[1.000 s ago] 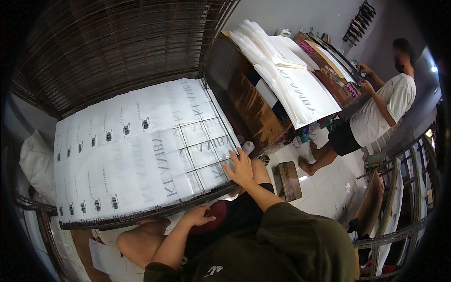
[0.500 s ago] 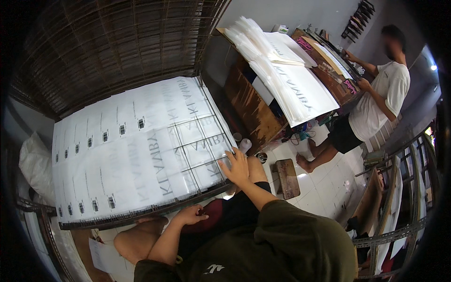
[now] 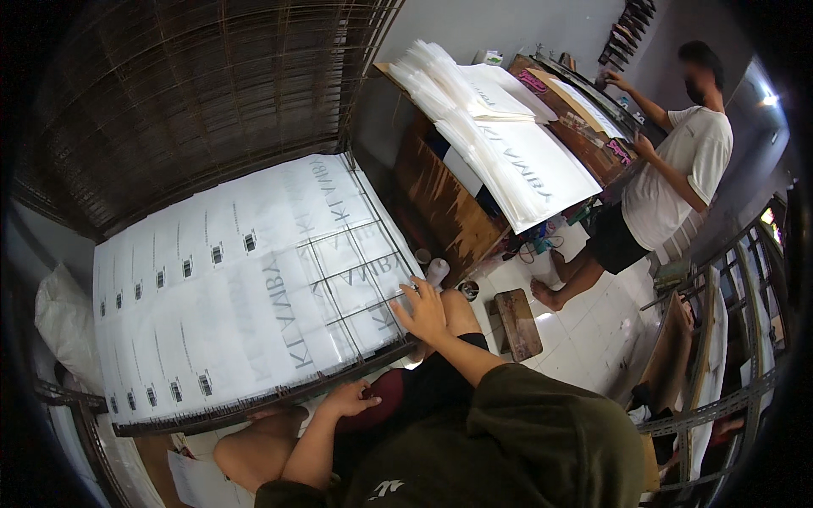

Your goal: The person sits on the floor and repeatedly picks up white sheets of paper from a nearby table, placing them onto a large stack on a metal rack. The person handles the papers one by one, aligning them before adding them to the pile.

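A wire drying rack (image 3: 279, 408) stands in front of me, its top level covered with white printed sheets (image 3: 178, 339). Bare wire grid lies over the sheets at the rack's right end. My right hand (image 3: 426, 315) rests at the rack's near right corner, fingers apart, beside the wires. A small dark spot shows at its fingers, too small to name. Lower down, my left hand (image 3: 345, 401) lies on my thigh just off the rack's front edge. Its fingers are loosely bent with nothing visible in them.
Raised wire shelves (image 3: 195, 102) lean up behind the rack. Fanned white sheets (image 3: 525, 161) lie on a wooden table (image 3: 449, 199). A co-worker (image 3: 669, 161) stands beyond with both hands at a printing frame. A wooden stool (image 3: 517, 324) and a white bottle (image 3: 437, 272) are to the right.
My view has tilted slightly, shifting the rack a little lower. The co-worker's far hand has moved outward along the frame. My hands stay in nearly the same places.
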`<state>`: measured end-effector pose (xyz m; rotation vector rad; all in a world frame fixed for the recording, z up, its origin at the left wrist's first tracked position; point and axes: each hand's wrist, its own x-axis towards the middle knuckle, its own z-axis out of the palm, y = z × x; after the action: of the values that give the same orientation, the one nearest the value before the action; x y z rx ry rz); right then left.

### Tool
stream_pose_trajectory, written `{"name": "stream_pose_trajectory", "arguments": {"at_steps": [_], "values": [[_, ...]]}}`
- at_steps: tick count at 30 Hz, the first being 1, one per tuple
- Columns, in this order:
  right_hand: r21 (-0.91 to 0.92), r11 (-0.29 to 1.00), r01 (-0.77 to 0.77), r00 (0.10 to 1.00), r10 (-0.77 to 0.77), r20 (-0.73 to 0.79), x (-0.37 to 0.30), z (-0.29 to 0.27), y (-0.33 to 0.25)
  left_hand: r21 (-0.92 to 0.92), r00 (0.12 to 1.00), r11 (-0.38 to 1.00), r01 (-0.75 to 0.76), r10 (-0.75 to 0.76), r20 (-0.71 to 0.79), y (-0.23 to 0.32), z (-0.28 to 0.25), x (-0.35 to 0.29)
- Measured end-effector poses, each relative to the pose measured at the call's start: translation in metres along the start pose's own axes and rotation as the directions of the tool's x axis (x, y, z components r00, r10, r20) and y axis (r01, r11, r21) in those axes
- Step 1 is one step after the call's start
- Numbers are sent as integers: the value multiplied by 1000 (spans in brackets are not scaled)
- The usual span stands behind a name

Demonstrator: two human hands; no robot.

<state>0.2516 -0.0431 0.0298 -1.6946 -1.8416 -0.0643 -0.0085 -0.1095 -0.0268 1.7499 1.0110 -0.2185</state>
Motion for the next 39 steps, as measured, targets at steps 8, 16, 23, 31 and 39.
{"name": "stream_pose_trajectory", "arguments": {"at_steps": [8, 16, 23, 31, 39], "values": [[-77, 997, -19, 1000, 19, -1, -1, -3, 1, 39, 993, 996, -83, 86, -77, -8, 4, 4], [-242, 970, -14, 971, -44, -233, -17, -5, -8, -2, 998, 999, -48, 48, -43, 2, -2, -1], [56, 932, 359, 920, -342, -193, -7, -17, -2, -20, 999, 998, -54, 53, -12, -8, 3, 9], [464, 844, 269, 719, 145, -680, 174, -144, 26, -13, 996, 998, -68, 67, -56, -9, 3, 2], [971, 127, 205, 399, 895, -201, 294, -256, 169, 75, 999, 996, -40, 42, -29, -1, -4, 12]]}}
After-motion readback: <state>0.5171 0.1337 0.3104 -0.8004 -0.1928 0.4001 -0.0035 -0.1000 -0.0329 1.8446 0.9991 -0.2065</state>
